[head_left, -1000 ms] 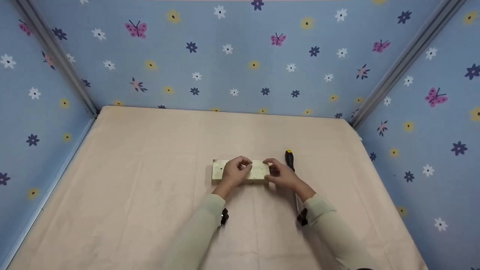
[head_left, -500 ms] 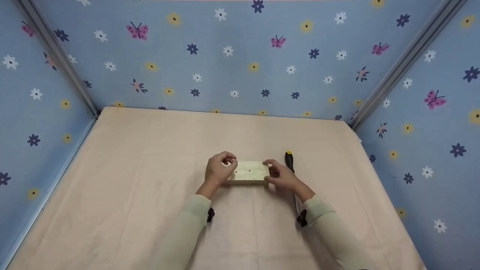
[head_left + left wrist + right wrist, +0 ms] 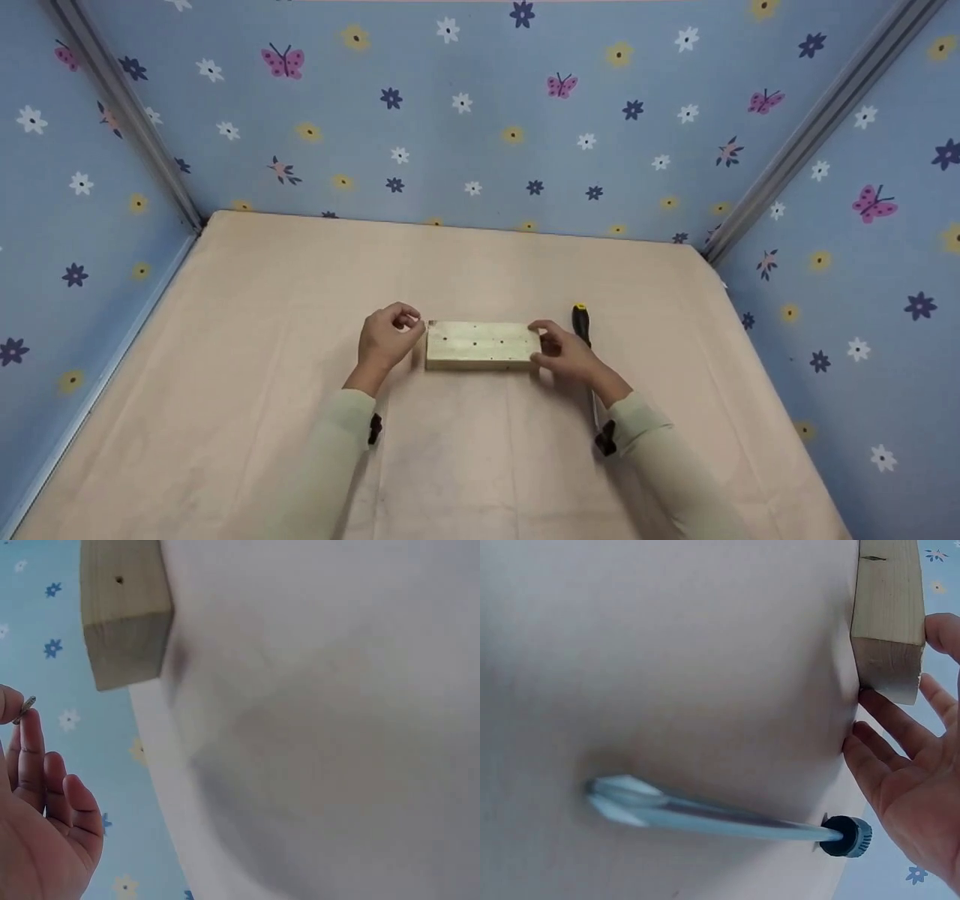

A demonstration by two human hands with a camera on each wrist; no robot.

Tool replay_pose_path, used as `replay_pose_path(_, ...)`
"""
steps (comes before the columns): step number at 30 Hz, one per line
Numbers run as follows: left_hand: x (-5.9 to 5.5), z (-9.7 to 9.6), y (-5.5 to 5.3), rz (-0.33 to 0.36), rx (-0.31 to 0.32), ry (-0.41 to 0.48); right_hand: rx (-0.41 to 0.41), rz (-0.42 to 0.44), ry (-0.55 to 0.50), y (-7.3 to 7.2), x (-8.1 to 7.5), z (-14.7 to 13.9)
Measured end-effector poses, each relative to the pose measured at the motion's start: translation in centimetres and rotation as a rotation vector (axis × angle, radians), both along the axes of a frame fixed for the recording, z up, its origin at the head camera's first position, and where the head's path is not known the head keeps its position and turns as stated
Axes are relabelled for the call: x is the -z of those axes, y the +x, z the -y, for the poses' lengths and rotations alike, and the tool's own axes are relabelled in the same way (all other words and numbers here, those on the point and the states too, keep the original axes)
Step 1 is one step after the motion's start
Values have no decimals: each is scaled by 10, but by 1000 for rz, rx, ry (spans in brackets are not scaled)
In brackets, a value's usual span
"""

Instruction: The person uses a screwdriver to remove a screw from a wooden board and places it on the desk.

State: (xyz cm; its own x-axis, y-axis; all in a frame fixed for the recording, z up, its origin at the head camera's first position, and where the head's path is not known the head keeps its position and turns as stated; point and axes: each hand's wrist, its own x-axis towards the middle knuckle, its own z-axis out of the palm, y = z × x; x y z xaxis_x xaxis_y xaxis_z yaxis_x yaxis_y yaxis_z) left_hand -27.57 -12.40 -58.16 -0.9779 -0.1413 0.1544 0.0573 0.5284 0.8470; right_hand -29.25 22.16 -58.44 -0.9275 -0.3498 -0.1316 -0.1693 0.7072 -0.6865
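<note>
A pale wooden block (image 3: 487,351) with several small dark holes lies on the cloth. My right hand (image 3: 566,352) holds its right end, thumb at the near corner and a fingertip at the far one. Just off the block's left end is my left hand (image 3: 384,337). In the left wrist view, its thumb and forefinger pinch a small brass-coloured screw (image 3: 27,708), while the other fingers stay loosely bent. Beside my right hand lies a screwdriver (image 3: 580,322) with a black handle and yellow end cap. Its shaft (image 3: 727,821) points back toward me, partly behind my right wrist.
A beige cloth (image 3: 300,285) covers the table. Blue panels (image 3: 480,112) patterned with flowers and butterflies stand at the back and both sides, joined by grey metal posts (image 3: 817,120).
My left hand has moved left from over the block to beyond its left end, keeping its pinch, so the holes show. My right hand, the block and the screwdriver have stayed put.
</note>
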Motion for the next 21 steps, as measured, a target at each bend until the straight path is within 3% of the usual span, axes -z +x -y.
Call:
replay_pose_path(8, 15, 11, 3, 153, -23, -74, -24, -16, -6, 0, -1, -1)
replay_pose_path(21, 21, 22, 2, 308, -33, -197, -23, -19, -12, 0, 0, -1)
